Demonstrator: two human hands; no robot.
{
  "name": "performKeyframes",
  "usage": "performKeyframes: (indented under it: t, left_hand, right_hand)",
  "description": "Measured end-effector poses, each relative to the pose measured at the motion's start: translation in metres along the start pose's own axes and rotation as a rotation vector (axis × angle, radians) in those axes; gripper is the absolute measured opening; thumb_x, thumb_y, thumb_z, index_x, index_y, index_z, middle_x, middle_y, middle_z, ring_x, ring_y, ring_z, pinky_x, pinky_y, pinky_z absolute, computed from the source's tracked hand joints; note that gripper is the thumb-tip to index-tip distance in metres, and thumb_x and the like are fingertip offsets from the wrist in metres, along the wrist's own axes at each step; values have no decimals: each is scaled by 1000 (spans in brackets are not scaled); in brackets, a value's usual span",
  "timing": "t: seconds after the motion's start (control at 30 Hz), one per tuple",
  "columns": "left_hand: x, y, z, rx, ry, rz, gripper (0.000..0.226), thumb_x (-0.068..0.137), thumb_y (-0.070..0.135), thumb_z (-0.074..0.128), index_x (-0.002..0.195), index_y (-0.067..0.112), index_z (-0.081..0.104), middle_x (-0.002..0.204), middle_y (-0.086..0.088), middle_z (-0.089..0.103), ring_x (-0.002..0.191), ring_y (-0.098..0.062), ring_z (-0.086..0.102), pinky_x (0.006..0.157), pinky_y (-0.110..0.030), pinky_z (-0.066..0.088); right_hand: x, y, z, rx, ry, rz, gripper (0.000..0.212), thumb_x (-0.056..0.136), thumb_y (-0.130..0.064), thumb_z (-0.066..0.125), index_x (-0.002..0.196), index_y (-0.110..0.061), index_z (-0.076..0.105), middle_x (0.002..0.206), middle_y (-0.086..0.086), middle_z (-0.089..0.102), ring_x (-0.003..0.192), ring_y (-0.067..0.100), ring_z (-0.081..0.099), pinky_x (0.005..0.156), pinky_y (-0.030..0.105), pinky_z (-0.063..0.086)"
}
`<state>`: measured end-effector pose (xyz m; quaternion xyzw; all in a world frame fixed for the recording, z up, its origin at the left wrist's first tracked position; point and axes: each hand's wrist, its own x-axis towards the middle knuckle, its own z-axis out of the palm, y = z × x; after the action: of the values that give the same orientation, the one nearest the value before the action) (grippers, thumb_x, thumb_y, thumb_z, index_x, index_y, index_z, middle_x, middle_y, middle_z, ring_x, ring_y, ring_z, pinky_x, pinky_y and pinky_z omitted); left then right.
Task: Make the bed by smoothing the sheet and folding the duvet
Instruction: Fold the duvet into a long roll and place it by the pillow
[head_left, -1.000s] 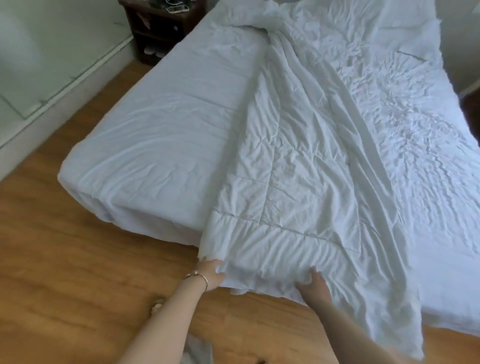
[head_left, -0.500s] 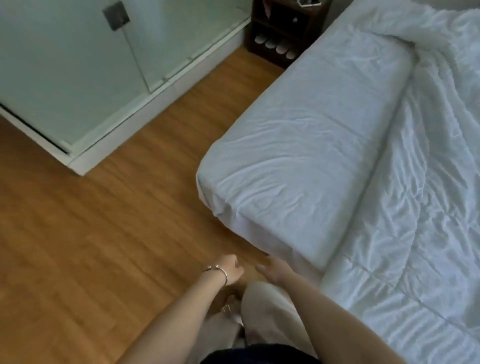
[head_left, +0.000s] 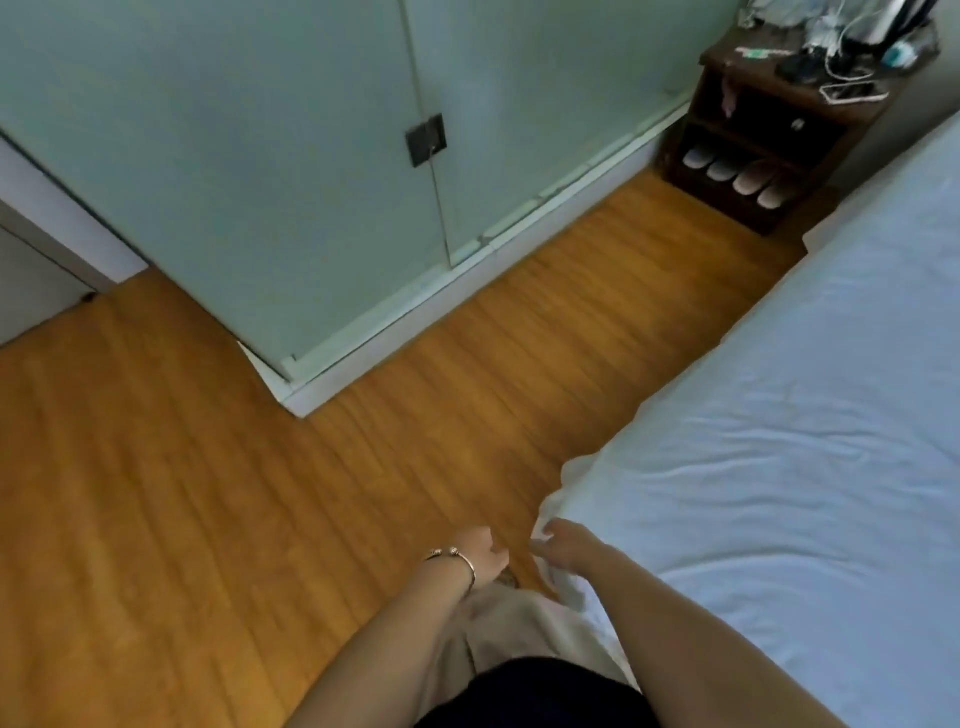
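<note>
White sheet (head_left: 779, 467) lies wrinkled on the mattress beside me, its corner bunched at my right hand (head_left: 569, 543), loosely curled and possibly touching it, while my left hand (head_left: 480, 551) hangs half-curled, empty, ready to tug.

a white sheet (head_left: 810, 467) is seen on a bed at the right side, with soft wrinkles in it. one loose corner of the sheet hangs down by the floor. the right hand (head_left: 566, 543) is held right at that corner, fingers bent a little, but a real grip cannot be told. the left hand (head_left: 480, 553) is held just beside it, over the wooden floor (head_left: 208, 493), fingers loosely curled and nothing in it. a thin bracelet (head_left: 457, 558) is worn on the left wrist. a pale green cupboard (head_left: 260, 156) is seen at the back. slippers (head_left: 737, 174) are lined up in a dark bedside table (head_left: 779, 130).
</note>
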<state>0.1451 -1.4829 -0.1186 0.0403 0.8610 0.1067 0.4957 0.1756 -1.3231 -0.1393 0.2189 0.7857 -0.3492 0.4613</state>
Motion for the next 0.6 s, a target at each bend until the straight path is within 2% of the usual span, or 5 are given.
performKeyframes:
  t: [0.2, 0.3, 0.4, 0.47, 0.6]
  left_hand:
    - [73, 16, -124, 122, 21, 36, 45, 93, 44, 38, 118, 11, 55, 120, -9, 60, 112, -29, 56, 93, -39, 46]
    - [119, 30, -184, 305, 62, 97, 48, 87, 54, 34, 111, 20, 58, 117, -4, 59, 110, -28, 55, 93, -43, 46]
    - [158, 59, -252, 445, 107, 233, 45, 92, 51, 37, 121, 21, 54, 119, -2, 60, 109, -26, 58, 91, -39, 48]
    - [181, 86, -298, 451, 101, 304, 46, 93, 49, 37, 128, 20, 50, 123, -4, 60, 112, -26, 58, 92, -38, 48]
    - [226, 145, -368, 530, -37, 372, 47, 93, 47, 38, 122, 14, 56, 118, -7, 61, 107, -29, 58, 88, -37, 48]
  right_hand:
    - [60, -86, -84, -41, 96, -81, 44, 93, -48, 51, 120, -13, 59, 118, 8, 64, 105, 22, 61, 96, 39, 50]
    - [88, -111, -127, 10, 121, -12, 61, 95, -48, 51, 142, -11, 39, 143, 12, 46, 127, 27, 48, 104, 36, 42]
    - [114, -129, -179, 145, 275, 29, 88, 89, -54, 56, 154, -25, 4, 158, 8, 22, 130, 27, 47, 100, 36, 43]
    - [122, -142, -217, 228, 353, 46, 91, 87, -57, 58, 153, -30, 1, 159, 6, 20, 133, 28, 44, 102, 38, 43]
    - [137, -154, -281, 341, 377, 175, 90, 84, -65, 56, 153, -22, 16, 156, 6, 30, 136, 29, 40, 108, 41, 41]
